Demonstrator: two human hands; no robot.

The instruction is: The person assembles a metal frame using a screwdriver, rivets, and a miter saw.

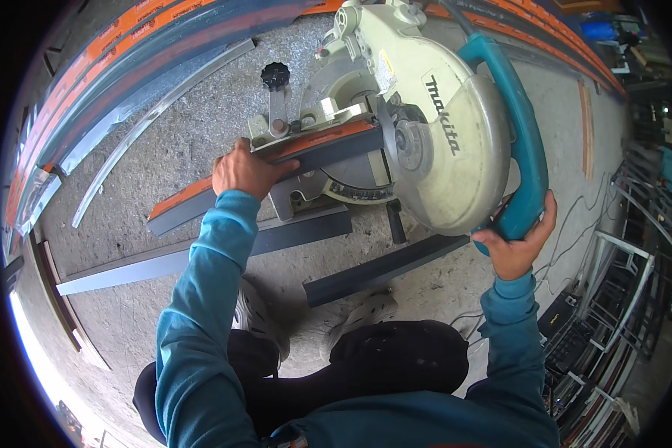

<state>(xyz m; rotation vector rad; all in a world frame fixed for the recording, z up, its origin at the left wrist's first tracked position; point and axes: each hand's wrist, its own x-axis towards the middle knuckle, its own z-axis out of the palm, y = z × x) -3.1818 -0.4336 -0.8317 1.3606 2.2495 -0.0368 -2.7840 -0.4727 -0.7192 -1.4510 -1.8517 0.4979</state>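
Note:
A mitre saw [455, 134] with a cream blade guard stands on the concrete floor in front of me. My right hand [517, 240] is wrapped round the lower end of its teal handle [529, 142]. Across the saw's base lies a dark grey metal profile [336, 149] with an orange film strip along its top. My left hand [248, 170] grips this profile left of the blade, fingers over its far side and thumb along the top. The profile's right end meets the blade [387, 134]. A black clamp knob [275, 75] rises behind the profile.
Two dark profiles, a long one [299, 231] and a shorter one [384, 270], lie on the floor before my feet. Long orange-wrapped profiles [119, 45] line the back. A thin metal strip [157, 119] lies at left. Cables [575, 246] and a metal rack [623, 254] are at right.

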